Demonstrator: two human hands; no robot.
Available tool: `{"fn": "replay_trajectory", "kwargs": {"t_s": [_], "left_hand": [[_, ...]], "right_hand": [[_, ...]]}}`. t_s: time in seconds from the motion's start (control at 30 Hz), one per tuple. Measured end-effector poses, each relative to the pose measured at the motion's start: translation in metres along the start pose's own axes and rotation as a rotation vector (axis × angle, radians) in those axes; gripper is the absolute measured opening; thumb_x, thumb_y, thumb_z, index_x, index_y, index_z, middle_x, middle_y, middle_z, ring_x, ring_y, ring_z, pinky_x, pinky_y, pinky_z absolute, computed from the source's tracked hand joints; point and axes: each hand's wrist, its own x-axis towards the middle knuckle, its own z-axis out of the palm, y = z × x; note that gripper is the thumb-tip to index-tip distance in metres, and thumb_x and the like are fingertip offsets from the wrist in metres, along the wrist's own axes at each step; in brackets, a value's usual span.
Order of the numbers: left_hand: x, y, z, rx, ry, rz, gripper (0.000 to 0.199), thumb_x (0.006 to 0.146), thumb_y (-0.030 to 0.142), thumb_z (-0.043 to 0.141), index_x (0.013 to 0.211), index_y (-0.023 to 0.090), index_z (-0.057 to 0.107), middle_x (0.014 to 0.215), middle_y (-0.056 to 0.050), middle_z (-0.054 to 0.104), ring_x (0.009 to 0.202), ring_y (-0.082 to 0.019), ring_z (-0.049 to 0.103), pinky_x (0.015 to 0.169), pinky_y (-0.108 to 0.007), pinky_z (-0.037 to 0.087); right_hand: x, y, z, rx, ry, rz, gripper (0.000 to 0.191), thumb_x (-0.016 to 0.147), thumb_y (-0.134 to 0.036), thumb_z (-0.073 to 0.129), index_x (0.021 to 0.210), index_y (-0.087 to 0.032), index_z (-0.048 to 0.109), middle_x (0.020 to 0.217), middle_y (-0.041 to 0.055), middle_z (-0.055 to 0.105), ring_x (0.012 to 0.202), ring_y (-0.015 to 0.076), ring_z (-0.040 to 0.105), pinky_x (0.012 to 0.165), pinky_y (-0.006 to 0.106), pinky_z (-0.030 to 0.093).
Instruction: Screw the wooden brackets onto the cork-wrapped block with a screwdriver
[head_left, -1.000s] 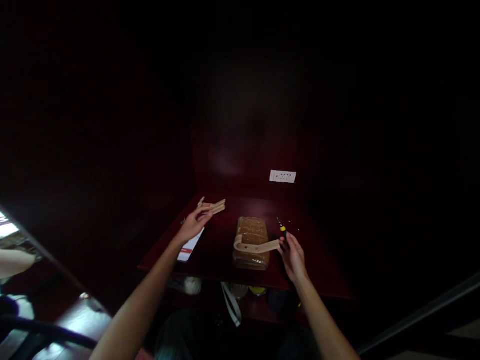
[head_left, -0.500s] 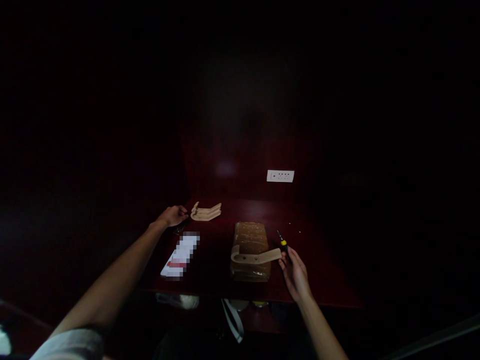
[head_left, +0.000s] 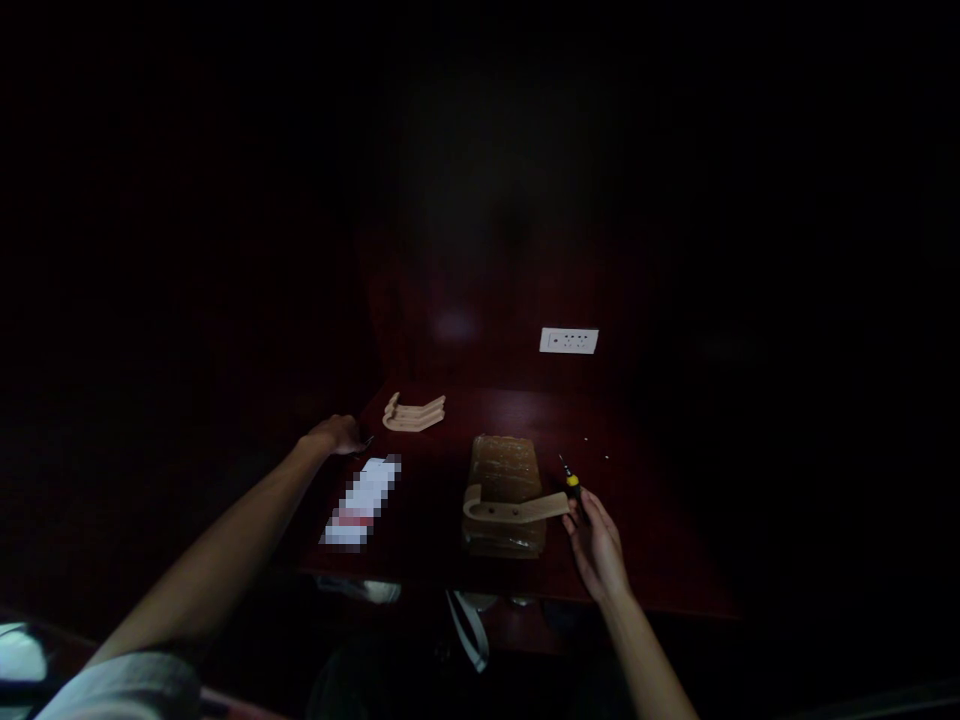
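Atop a wrapped block [head_left: 504,466], a wooden hook [head_left: 536,509] is pinched beside a screwdriver [head_left: 573,482] by the nearly closed right hand [head_left: 600,556], whose divided grip could let either slip; the left hand's [head_left: 339,434] hold cannot be told.

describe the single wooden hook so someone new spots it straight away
On the dark red table sits a brown wrapped block. The wooden hook crosses its near half, one end at the right hand. Unlike the hooks grouped at back left, it lies alone, two holes showing.

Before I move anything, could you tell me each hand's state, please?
Left hand: near the phone; whether it grips anything cannot be told.
Right hand: holding the screwdriver, fingers at the wooden hook.
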Motion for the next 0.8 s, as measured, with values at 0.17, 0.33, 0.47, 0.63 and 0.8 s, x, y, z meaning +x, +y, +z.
{"fn": "replay_trajectory", "kwargs": {"t_s": [0.17, 0.33, 0.47, 0.63, 0.8], "left_hand": [[-0.007, 0.009, 0.003, 0.032, -0.068, -0.086, 0.012, 0.054, 0.026, 0.068, 0.056, 0.015, 0.066, 0.066, -0.014, 0.068, 0.068, -0.03, 0.067, 0.063, -0.034, 0.049], [-0.017, 0.019, -0.013, -0.073, -0.051, 0.008, 0.014, 0.06, 0.027, 0.064, 0.066, 0.015, 0.067, 0.069, -0.01, 0.07, 0.075, -0.028, 0.067, 0.069, -0.033, 0.049], [-0.037, 0.052, -0.027, -0.334, -0.086, 0.226, 0.026, 0.07, 0.036, 0.058, 0.085, 0.014, 0.062, 0.075, -0.007, 0.071, 0.075, -0.022, 0.067, 0.069, -0.03, 0.051], [-0.077, 0.122, -0.031, -0.672, -0.25, 0.48, 0.023, 0.074, 0.033, 0.059, 0.085, 0.014, 0.056, 0.084, -0.006, 0.07, 0.076, -0.017, 0.066, 0.072, -0.032, 0.053], [-0.107, 0.183, -0.023, -0.712, -0.375, 0.651, 0.031, 0.076, 0.035, 0.059, 0.1, 0.016, 0.056, 0.079, -0.003, 0.067, 0.065, -0.014, 0.066, 0.062, -0.026, 0.051]], "right_hand": [[-0.001, -0.001, 0.001, -0.03, -0.011, -0.019, 0.023, 0.067, -0.033, 0.075, 0.087, -0.025, 0.069, 0.077, -0.001, 0.067, 0.073, 0.014, 0.063, 0.068, 0.025, 0.05], [-0.001, -0.001, 0.002, -0.002, -0.011, -0.001, 0.022, 0.067, -0.032, 0.075, 0.087, -0.025, 0.068, 0.075, -0.0026, 0.067, 0.072, 0.0121, 0.063, 0.069, 0.023, 0.05], [0.0, -0.001, 0.002, 0.01, -0.023, -0.002, 0.024, 0.067, -0.032, 0.076, 0.088, -0.024, 0.068, 0.074, -0.0024, 0.067, 0.07, 0.0117, 0.063, 0.067, 0.023, 0.05], [0.001, 0.0, -0.001, -0.002, -0.032, -0.031, 0.027, 0.066, -0.033, 0.076, 0.089, -0.023, 0.067, 0.074, -0.0015, 0.068, 0.07, 0.0136, 0.064, 0.067, 0.025, 0.051], [0.0, 0.0, -0.003, -0.012, -0.041, -0.048, 0.028, 0.065, -0.035, 0.076, 0.088, -0.024, 0.066, 0.073, -0.0023, 0.068, 0.069, 0.0121, 0.064, 0.068, 0.024, 0.052]]}}
